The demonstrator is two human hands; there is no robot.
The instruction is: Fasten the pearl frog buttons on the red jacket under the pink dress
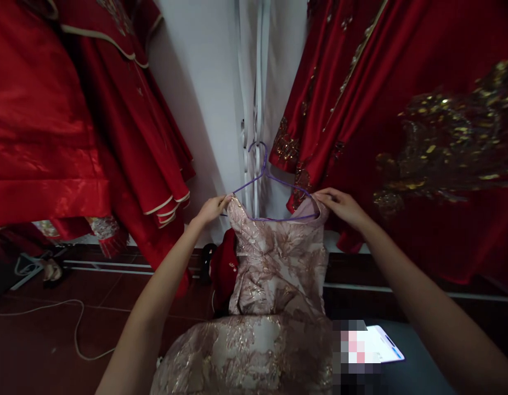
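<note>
Occupying the centre: one pink brocade dress [274,269] on a purple hanger [264,166]; left hand [212,209] and right hand [343,206], fingers [331,193] pinching one shoulder edge each. Hazard: uneven tugging could slide a shoulder off the hanger.

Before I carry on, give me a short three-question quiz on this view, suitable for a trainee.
1. What colour is the clothes hanger at the neckline of the pink brocade dress?
2. True or false: the left hand is at the bottom hem of the dress.
3. Which lies to the right of the dress's skirt in the picture?
A) a pair of scissors
B) a phone with its screen lit
C) a white towel

Key: 1. Purple. 2. False; it is at the dress's shoulder. 3. B.
</note>
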